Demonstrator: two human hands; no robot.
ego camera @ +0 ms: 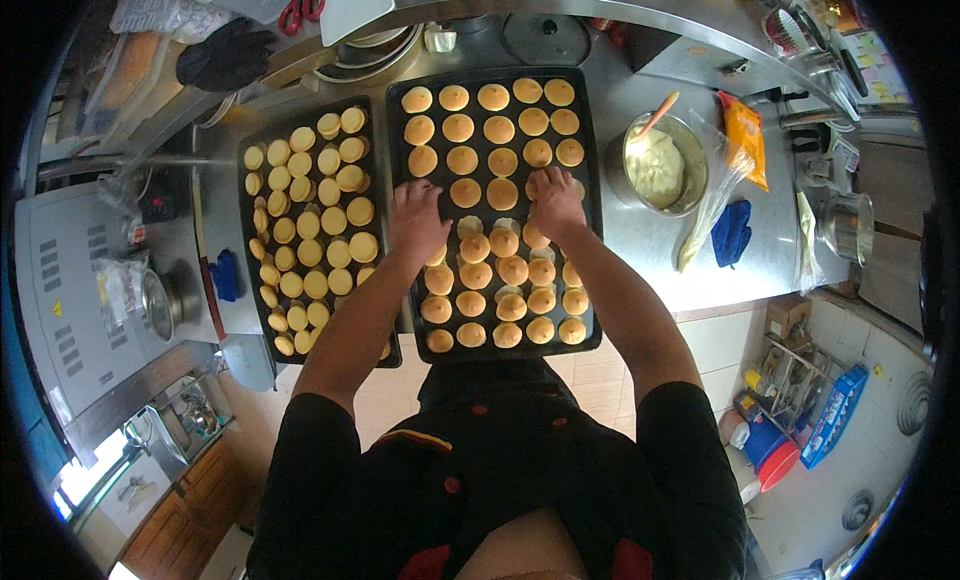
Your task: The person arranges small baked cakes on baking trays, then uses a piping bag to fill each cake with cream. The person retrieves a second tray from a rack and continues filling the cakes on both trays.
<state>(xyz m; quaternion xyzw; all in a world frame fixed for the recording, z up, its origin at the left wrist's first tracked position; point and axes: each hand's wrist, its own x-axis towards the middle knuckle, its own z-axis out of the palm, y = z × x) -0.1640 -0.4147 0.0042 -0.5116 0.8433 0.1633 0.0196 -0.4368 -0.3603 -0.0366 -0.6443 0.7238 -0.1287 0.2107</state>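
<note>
Before me lies a dark baking tray (486, 217) with rows of round golden cookies (498, 129). My left hand (420, 216) is over its left edge, fingers bent down; what lies under them is hidden. At the right side of the same tray, my right hand (556, 201) reaches down onto a cookie partly covered by the fingers; whether it grips it I cannot tell. Several cookies in the nearer rows sit shifted off pale round marks. A second dark tray (375, 122) on the left holds paler cookies (308, 225), many overlapping or stacked.
Right of the trays stands a metal bowl (699, 176) of pale cream with a spatula (660, 109). Beyond it lie a filled piping bag (711, 218), an orange packet (744, 139) and a blue cloth (731, 233). A steel shelf (600, 8) crosses above the table's far side.
</note>
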